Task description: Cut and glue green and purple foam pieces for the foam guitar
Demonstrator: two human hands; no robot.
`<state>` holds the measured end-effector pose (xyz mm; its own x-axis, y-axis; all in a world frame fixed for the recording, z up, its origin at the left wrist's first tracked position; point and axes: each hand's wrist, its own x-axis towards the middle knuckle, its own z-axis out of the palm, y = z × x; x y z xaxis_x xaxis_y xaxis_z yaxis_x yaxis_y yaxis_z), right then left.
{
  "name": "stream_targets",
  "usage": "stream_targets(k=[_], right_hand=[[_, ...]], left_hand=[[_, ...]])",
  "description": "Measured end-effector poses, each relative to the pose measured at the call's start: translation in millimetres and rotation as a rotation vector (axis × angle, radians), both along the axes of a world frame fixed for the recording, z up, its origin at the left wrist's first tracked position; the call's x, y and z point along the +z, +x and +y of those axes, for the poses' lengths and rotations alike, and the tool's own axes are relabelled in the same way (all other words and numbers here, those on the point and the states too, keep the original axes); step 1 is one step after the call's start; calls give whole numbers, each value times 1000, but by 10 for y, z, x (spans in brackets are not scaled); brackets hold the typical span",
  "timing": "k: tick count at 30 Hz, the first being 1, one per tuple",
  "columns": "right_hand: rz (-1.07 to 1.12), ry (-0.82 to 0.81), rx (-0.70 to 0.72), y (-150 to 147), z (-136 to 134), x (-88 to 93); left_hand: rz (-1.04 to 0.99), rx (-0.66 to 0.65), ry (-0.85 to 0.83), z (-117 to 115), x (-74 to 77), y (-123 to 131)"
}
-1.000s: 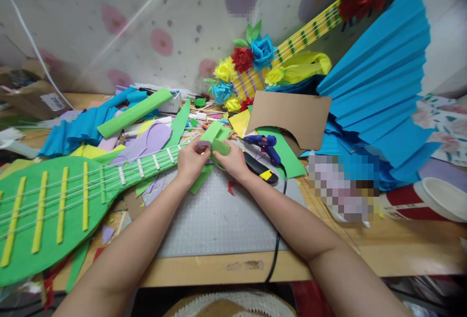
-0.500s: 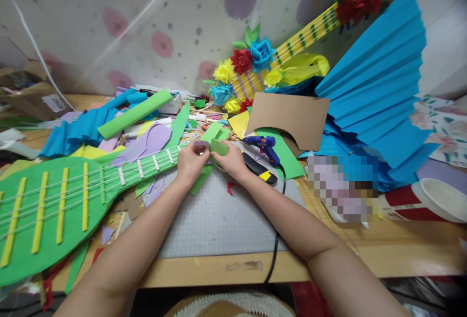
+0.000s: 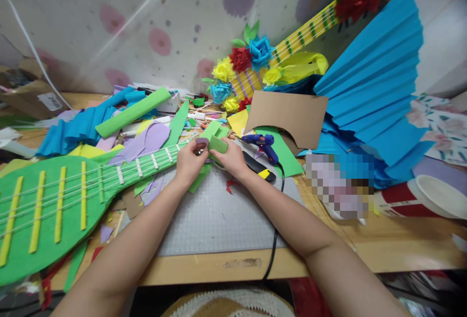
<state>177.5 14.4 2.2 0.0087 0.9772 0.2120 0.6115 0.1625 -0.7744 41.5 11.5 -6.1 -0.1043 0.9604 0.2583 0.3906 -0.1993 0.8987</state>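
Wooden surface [image 3: 204, 270] runs along the near edge, with a grey gridded cutting mat [image 3: 226, 224] at 6 o'clock from the hands. Above it the left hand [image 3: 191, 158] pinches a small purplish strip [image 3: 202, 140] between closed fingers; the right hand [image 3: 233, 158] grips a curved green paper piece [image 3: 219, 145], just beside it. Whether the two pieces touch, I cannot tell.

At 8 to 9 o'clock lies a green paper guitar [image 3: 71, 195], already covered, corded and crossed with yellow and white bars. What seems unfinished is the green piece — held in the fingers, not yet set down.

At 4 o'clock is a black-and-yellow utility knife [image 3: 257, 166]; at 3, a blue glue gun [image 3: 265, 145]. Farther, toward 2, come cut cardboard [image 3: 288, 112] and pleated blue paper [image 3: 379, 68]; toward 1, a flowered yellow guitar [image 3: 306, 34] by the patterned backdrop [image 3: 146, 15].

Compared with a second ago, both grips match — only the view has shifted slightly.
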Motion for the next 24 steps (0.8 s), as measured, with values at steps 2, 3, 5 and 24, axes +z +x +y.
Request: stream_targets(k=[2,3,5,24], right_hand=[[1,4,8,-1,4,-2],[4,7,13,-1,6,-4],[10,17,19,0,10,-6],[134,-43,40,62,67,-54]], left_hand=[[15,3,-6,-1,1,2],[23,8,-10,0,3,3],[36,27,-16,5,8,7],[-18,-23,-10,-15,20,-33]])
